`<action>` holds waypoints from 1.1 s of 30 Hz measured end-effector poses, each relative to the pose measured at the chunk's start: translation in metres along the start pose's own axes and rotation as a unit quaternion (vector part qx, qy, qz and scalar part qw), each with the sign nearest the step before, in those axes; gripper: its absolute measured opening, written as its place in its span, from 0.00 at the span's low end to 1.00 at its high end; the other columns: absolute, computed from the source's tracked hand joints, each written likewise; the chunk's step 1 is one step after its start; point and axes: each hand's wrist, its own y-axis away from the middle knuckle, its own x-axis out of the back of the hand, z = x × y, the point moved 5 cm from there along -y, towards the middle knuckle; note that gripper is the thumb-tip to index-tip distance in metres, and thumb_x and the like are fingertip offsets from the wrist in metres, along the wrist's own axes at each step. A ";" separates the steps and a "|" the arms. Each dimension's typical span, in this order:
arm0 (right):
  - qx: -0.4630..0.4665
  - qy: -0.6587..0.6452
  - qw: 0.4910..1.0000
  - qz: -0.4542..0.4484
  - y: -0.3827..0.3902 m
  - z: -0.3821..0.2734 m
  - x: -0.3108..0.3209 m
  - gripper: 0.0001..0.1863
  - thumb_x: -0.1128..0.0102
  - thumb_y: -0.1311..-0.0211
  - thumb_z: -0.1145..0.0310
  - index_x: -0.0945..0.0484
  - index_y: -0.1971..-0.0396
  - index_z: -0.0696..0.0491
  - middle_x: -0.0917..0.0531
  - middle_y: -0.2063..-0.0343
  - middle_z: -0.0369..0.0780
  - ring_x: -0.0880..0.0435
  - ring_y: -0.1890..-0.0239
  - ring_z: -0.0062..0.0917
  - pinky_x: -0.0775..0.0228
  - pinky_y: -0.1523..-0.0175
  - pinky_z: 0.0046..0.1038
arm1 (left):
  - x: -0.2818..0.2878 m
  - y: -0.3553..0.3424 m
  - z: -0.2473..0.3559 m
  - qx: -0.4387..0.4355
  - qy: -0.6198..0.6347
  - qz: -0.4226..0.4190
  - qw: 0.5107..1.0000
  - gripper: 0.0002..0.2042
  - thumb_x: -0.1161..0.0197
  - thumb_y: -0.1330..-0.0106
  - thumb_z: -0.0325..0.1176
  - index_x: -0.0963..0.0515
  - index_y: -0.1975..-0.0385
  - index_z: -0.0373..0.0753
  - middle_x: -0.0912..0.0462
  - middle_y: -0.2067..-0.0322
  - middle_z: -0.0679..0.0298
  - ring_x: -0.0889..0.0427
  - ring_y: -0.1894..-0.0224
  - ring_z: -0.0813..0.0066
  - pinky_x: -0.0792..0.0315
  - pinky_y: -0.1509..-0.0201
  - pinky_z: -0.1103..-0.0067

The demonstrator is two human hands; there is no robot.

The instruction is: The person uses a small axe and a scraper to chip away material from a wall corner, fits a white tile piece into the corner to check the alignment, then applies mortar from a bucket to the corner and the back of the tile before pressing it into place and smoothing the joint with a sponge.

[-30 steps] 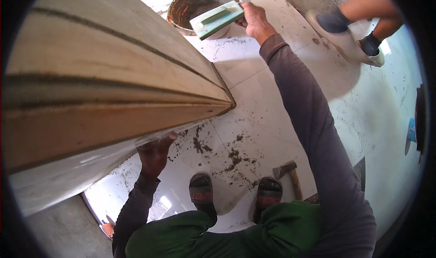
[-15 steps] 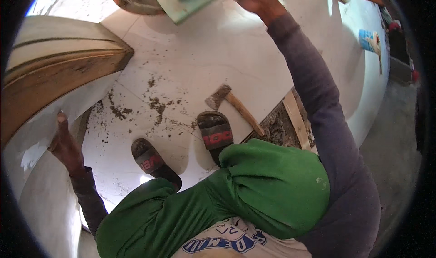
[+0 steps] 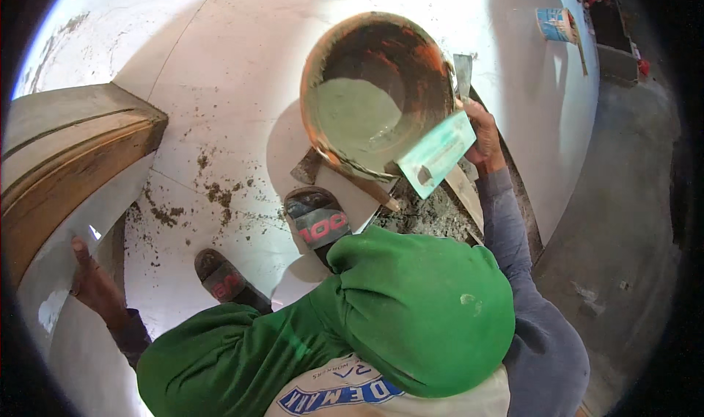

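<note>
My right hand (image 3: 482, 137) is closed at the right rim of an orange-brown bucket (image 3: 315, 123), which is tilted and holds greyish-green wet mix. A light-green float (image 3: 438, 156) lies across the rim by that hand. A scraper with a flat metal blade (image 3: 463, 74) sticks up beside the fingers; whether they also grip the float or scraper is unclear. At the left, my left hand (image 3: 97, 286) rests against a pale smooth surface with its thumb stretched out. Beneath the bucket, a hatchet (image 3: 308, 167) is partly hidden on the floor.
A wooden frame (image 3: 81, 160) juts in at the left. Dark crumbs (image 3: 220, 197) litter the white tiles. My slippers (image 3: 317, 222) stand near the hatchet. Right of them is a rough strip with rubble (image 3: 440, 215) and a wooden slat (image 3: 465, 197). A blue-white pail (image 3: 554, 25) stands farther off.
My right hand has come nearer and lower, bringing the bucket over the hatchet, with the float at its rim. My left hand has stayed near the pale surface. The view has shifted slightly.
</note>
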 end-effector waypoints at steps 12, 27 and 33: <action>0.139 0.393 0.902 0.116 0.051 -0.116 -0.041 0.19 0.40 0.31 0.59 0.13 0.55 0.60 0.22 0.78 0.32 0.30 0.80 0.15 0.35 0.73 0.21 | 0.007 -0.006 0.004 0.010 -0.080 0.011 0.997 0.26 0.26 0.31 0.44 0.19 0.45 0.25 0.16 0.47 0.58 0.20 0.47 0.71 0.31 0.35 0.70; 0.210 0.833 0.502 -0.098 -0.017 -0.051 -0.181 0.09 0.39 0.45 0.67 0.15 0.76 0.57 0.15 0.77 0.51 0.14 0.70 0.49 0.22 0.62 0.47 | -0.016 0.003 0.021 -0.037 0.003 -0.005 0.999 0.20 0.29 0.29 0.36 0.19 0.46 0.24 0.15 0.47 0.56 0.18 0.44 0.68 0.30 0.31 0.68; 0.182 0.851 0.479 -0.117 -0.036 -0.049 -0.200 0.10 0.34 0.57 0.65 0.13 0.78 0.56 0.13 0.76 0.50 0.11 0.68 0.46 0.18 0.61 0.44 | -0.025 -0.002 0.031 -0.046 0.015 -0.024 0.999 0.19 0.30 0.28 0.35 0.19 0.47 0.24 0.15 0.47 0.56 0.18 0.44 0.68 0.30 0.31 0.67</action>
